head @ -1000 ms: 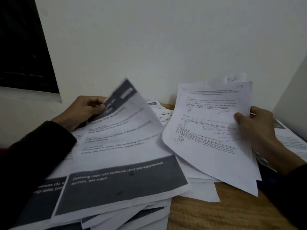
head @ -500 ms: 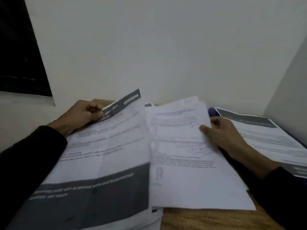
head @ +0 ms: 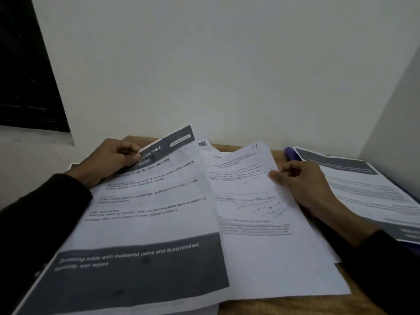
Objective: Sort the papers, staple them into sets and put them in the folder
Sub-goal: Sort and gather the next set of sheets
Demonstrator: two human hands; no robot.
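My left hand (head: 116,159) pinches the top left corner of a printed sheet with dark grey bands (head: 147,212), marked S1 and titled about dressing table cleaning. It lies over a stack of similar sheets. My right hand (head: 297,180) holds the right edge of a white text sheet (head: 254,214) marked S3, thumb on top, lying flat on more white pages beside the left stack. A purple folder (head: 289,153) peeks out behind my right hand, under another grey-banded paper (head: 363,189). No stapler is in view.
The wooden table (head: 284,305) shows at the front and along the back edge. A pale wall rises directly behind, and a side wall closes in at the right. A dark window (head: 25,71) fills the upper left.
My right hand has lowered the S3 sheet from a raised tilt down flat onto the white pages. The left hand's sheet has settled lower onto its stack. The folder side came into view.
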